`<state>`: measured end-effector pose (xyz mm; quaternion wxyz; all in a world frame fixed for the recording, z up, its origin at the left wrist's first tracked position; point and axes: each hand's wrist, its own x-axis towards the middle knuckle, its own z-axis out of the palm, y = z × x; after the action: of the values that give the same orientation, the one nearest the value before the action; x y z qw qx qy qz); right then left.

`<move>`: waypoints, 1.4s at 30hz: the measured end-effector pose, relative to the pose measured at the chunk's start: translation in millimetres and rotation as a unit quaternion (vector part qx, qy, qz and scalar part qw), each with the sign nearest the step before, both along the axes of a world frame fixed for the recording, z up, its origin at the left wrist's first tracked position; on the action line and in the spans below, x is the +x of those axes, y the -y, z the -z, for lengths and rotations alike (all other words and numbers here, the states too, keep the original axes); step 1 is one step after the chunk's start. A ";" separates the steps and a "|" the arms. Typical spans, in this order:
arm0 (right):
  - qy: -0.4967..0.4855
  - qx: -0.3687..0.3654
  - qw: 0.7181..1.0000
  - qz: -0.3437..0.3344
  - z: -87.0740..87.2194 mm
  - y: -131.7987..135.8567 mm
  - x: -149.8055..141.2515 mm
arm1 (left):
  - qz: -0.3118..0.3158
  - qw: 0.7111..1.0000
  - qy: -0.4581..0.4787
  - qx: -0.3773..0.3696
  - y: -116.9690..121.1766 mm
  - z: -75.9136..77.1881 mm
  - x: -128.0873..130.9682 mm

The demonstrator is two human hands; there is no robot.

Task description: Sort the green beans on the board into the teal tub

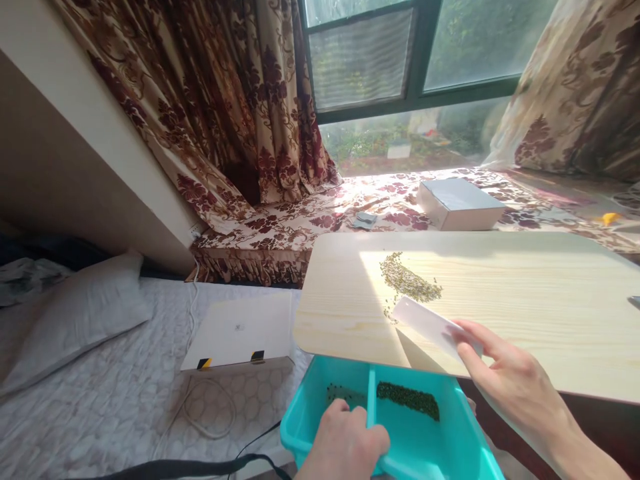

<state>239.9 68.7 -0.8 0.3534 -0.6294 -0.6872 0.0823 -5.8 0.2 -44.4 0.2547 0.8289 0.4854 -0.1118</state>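
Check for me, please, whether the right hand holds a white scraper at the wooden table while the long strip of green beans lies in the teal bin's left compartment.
Not quite: the head view shows the long strip of green beans in the right compartment of the teal bin. The right hand does hold the white scraper at the wooden table.

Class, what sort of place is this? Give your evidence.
Probably a bedroom: white quilted bedding, a pale fabric pillow, and maroon-and-cream patterned curtains beside a green-framed window.
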 end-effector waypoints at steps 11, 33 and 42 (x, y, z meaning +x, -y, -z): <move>-0.021 0.016 1.000 -0.017 11.4 3.6 3.3 | 0.013 1.000 0.000 0.015 -7.9 5.4 -0.2; 0.014 0.022 0.998 -0.054 15.6 12.1 9.0 | -0.041 0.999 0.017 -0.009 0.7 -28.6 -9.9; -0.022 0.012 0.997 -0.068 20.2 15.4 12.4 | -0.064 0.998 0.021 -0.011 5.7 -30.8 -14.1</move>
<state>252.3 53.4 -21.1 0.3698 -0.5748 -0.7214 0.1113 -19.9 -5.5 -13.5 0.2807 0.7953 0.5309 -0.0830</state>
